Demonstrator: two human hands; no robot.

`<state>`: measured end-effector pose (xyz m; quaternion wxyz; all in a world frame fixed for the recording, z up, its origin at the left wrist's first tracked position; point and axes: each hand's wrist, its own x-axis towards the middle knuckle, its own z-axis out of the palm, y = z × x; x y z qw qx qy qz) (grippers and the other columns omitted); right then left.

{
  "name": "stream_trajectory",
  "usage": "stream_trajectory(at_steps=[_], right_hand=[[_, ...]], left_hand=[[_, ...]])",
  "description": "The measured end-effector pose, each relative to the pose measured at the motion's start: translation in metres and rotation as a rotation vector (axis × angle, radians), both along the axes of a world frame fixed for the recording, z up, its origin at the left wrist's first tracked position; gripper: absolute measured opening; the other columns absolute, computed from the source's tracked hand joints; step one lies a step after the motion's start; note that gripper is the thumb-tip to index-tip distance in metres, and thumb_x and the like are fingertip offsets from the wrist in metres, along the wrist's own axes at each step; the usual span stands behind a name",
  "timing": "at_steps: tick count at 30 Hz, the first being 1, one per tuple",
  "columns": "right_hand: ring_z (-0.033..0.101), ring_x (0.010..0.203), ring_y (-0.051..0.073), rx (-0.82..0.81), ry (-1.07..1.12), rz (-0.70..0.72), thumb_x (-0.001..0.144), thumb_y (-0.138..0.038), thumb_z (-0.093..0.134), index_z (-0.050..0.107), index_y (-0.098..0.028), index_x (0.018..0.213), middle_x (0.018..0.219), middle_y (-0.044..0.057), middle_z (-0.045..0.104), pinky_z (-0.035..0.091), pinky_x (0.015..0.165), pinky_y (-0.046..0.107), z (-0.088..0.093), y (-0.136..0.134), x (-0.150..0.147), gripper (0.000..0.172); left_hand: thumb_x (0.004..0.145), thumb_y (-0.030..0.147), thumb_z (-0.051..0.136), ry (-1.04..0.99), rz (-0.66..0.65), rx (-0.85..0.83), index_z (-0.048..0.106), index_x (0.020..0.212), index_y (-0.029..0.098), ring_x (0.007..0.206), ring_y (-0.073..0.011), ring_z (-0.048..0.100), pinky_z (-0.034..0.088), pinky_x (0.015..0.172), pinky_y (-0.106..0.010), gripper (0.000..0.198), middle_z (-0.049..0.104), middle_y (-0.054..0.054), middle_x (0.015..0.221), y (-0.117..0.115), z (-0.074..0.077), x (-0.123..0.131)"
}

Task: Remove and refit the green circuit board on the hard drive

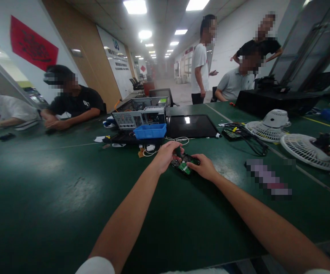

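A small black device with a green circuit board (pixel 184 166) lies on the green table (pixel 68 198) in front of me. My left hand (pixel 166 154) is closed round a thin dark tool (pixel 178 151) held upright over the device. My right hand (pixel 204 166) grips the device's right end, fingers curled on its edge.
Behind the device stand a blue tray (pixel 150 131), an open computer case (pixel 139 115) and a flat black panel (pixel 192 126). White fan grilles (pixel 268 125) and cables (pixel 247 140) lie at the right. Several people sit or stand around the table's far side.
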<state>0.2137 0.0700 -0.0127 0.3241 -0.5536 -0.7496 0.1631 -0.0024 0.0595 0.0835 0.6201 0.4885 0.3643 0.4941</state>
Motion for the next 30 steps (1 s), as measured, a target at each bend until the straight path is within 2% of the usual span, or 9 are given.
stream_trajectory(at_steps=[8,17,23,30], right_hand=[[0.064,0.101,0.025,-0.007,-0.013,-0.008,0.085,-0.051,0.071,0.069,-0.021,0.117,0.111,0.01,0.069,0.049,0.085,0.035,0.0027,-0.0006,-0.0003,0.044],[0.064,0.1,0.025,-0.014,-0.023,-0.01,0.085,-0.052,0.07,0.069,-0.021,0.117,0.112,0.009,0.069,0.049,0.085,0.035,0.0034,-0.0013,-0.0006,0.044],[0.064,0.101,0.025,-0.006,-0.015,-0.001,0.085,-0.051,0.07,0.069,-0.021,0.117,0.111,0.01,0.07,0.049,0.086,0.036,0.0021,-0.0001,-0.0002,0.044],[0.064,0.097,0.025,-0.007,-0.007,-0.011,0.084,-0.052,0.071,0.07,-0.021,0.116,0.109,0.009,0.07,0.05,0.082,0.035,0.0033,-0.0016,-0.0014,0.044]], left_hand=[[0.088,0.032,0.065,-0.066,0.017,-0.091,0.06,0.098,0.016,0.09,-0.025,0.071,0.055,0.063,-0.031,0.02,0.074,-0.016,0.103,0.0027,-0.0008,-0.0014],[0.083,0.033,0.067,0.016,0.072,-0.003,0.071,0.091,0.016,0.085,-0.019,0.063,0.057,0.065,-0.03,0.019,0.067,-0.009,0.097,0.0067,-0.0035,-0.0051],[0.085,0.035,0.064,0.03,0.024,-0.003,0.072,0.094,0.015,0.083,-0.0203,0.065,0.056,0.063,-0.029,0.023,0.068,-0.009,0.089,0.0046,-0.0015,-0.0048],[0.085,0.032,0.068,-0.083,-0.029,-0.057,0.064,0.098,0.015,0.09,-0.0246,0.071,0.056,0.064,-0.03,0.022,0.074,-0.015,0.1,0.0008,-0.0037,-0.0005]])
